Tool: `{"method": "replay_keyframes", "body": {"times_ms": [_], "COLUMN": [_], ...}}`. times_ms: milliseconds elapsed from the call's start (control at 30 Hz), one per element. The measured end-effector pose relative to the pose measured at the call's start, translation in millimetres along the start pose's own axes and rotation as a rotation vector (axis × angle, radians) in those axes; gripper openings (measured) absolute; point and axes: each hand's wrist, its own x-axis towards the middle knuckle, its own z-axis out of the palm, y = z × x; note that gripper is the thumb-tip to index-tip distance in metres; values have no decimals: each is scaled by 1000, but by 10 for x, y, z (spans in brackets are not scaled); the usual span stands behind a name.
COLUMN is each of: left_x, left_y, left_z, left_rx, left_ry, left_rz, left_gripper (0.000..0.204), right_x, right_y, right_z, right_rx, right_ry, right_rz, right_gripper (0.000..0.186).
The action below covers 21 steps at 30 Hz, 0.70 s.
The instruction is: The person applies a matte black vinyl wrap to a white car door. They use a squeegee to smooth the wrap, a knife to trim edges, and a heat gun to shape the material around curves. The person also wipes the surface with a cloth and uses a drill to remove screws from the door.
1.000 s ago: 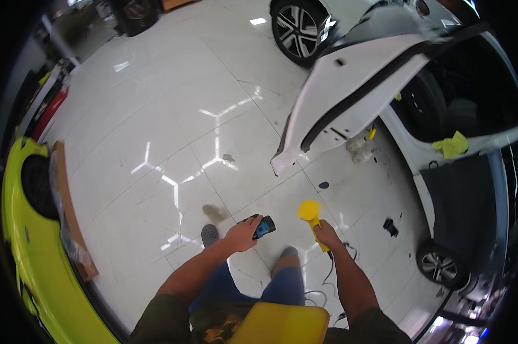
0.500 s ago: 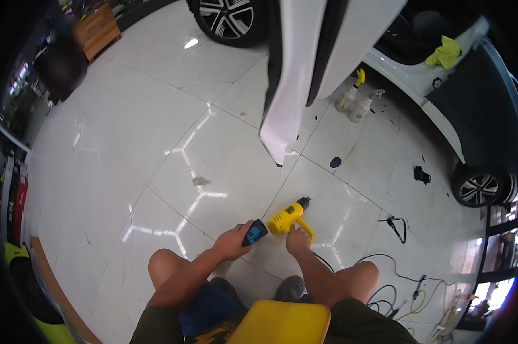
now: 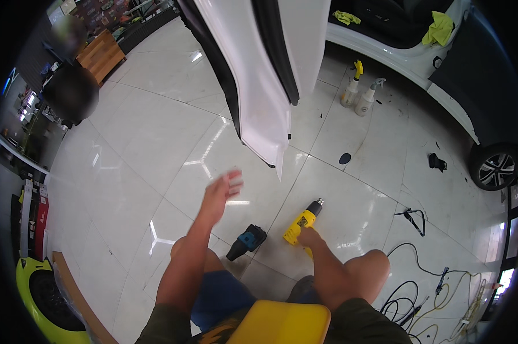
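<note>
My right hand [image 3: 309, 237] is closed around the handle of a yellow heat gun [image 3: 295, 227], whose dark nozzle with a metal tip points up and to the right. Just left of it, a black and blue cordless power tool [image 3: 247, 241] lies on the tiled floor with no hand on it. My left hand [image 3: 219, 196] is raised beyond that tool, empty, its fingers apart and slightly blurred. Ahead of it hangs the lower corner of an open white car door [image 3: 265, 129], apart from the hand.
Two spray bottles [image 3: 349, 92] stand by the car sill [image 3: 385, 54], with yellow-green cloths [image 3: 438, 28] above. A dark oval disc [image 3: 344, 158], a black bracket-like part [image 3: 413, 220] and tangled cables [image 3: 405, 301] lie on the floor at right. A wooden box [image 3: 101, 55] stands far left.
My left hand has let go of the cordless power tool and moved up and left toward the door. My right hand keeps the heat gun. The view has shifted.
</note>
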Motion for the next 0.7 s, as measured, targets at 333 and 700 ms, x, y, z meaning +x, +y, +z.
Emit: {"method": "replay_keyframes", "body": {"times_ms": [333, 700], "left_x": [662, 775], "left_y": [635, 877], "left_z": [485, 434], "left_rx": [-487, -424], "left_ry": [-248, -171], "left_rz": [121, 212], "left_gripper": [58, 51], "right_x": [113, -1213], "right_y": [75, -317], "right_z": [-433, -2111], "right_rx": [146, 659], "right_ry": [260, 803], "right_rz": [-182, -611], "right_gripper": [45, 31]}}
